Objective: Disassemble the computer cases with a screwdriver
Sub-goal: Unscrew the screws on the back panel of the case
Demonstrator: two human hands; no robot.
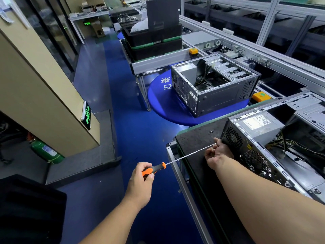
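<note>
The near computer case (274, 152) lies open on the dark surface (197, 138), a second case (214, 85) beyond it on the blue round stand. My left hand (142, 180) grasps the orange handle of the long screwdriver (175, 161), while my right hand (218, 154), at the near case's rear fan-grille corner, has its fingers curled round the shaft near the tip. Risk as I judge it: the long thin shaft could flex and slip off the screw head, and loose screws (211, 131) beside that corner could roll off.
</note>
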